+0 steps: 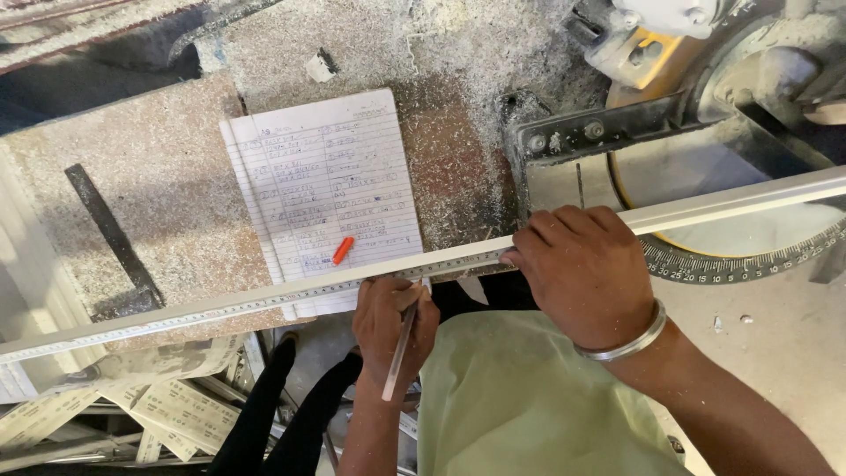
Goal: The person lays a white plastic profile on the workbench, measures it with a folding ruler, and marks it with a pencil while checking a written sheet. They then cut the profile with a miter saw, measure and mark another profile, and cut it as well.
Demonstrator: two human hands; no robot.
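From the head camera, a long pale metal strip [264, 300] with a measuring tape laid along it ran across the bench from eight o'clock to two o'clock. The right hand [586, 269] was clamped over the strip near centre, a silver bangle [627, 339] on its wrist. The left hand [392, 326], at six o'clock just beneath the strip, pinched a pencil [401, 348] with its tip at the tape. At eleven o'clock lay a handwritten lined notebook [330, 185] carrying an orange pen cap [343, 250]. A mitre saw's angle scale [740, 260] curved at three o'clock amid sawdust.
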